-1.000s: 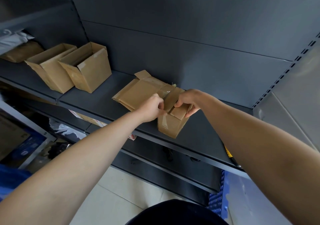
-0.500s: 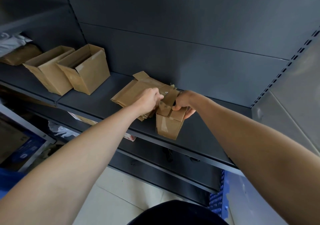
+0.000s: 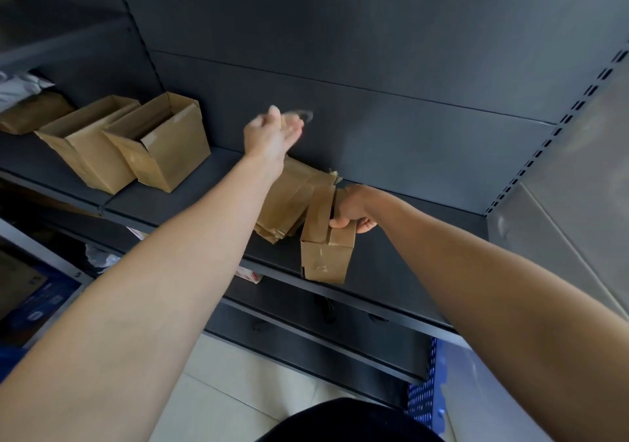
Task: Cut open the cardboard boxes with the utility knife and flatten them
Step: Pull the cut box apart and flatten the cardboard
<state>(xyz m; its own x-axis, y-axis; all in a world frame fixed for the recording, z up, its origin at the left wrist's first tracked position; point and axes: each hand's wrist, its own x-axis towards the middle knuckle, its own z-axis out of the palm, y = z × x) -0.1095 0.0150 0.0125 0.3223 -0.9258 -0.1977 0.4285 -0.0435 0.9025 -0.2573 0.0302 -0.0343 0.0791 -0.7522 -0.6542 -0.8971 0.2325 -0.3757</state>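
Two open boxes (image 3: 136, 142) stand left on the shelf (image 3: 204, 200); right hand (image 3: 352, 208) clutches upright box (image 3: 325, 240) beside flattened stack (image 3: 289, 200); left hand (image 3: 272, 133) raised, blurred, grip unclear.

The shelf (image 3: 211, 186) is left bare between the open boxes (image 3: 163, 145) and the flattened pile (image 3: 289, 200). Its right end is blocked by the upright box (image 3: 325, 254).

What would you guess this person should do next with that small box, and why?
Probably bring the raised left hand back down to the small box and press it flat. The right hand grips its opened top at the shelf edge, it stands unflattened, and a flattened stack lies beside it.
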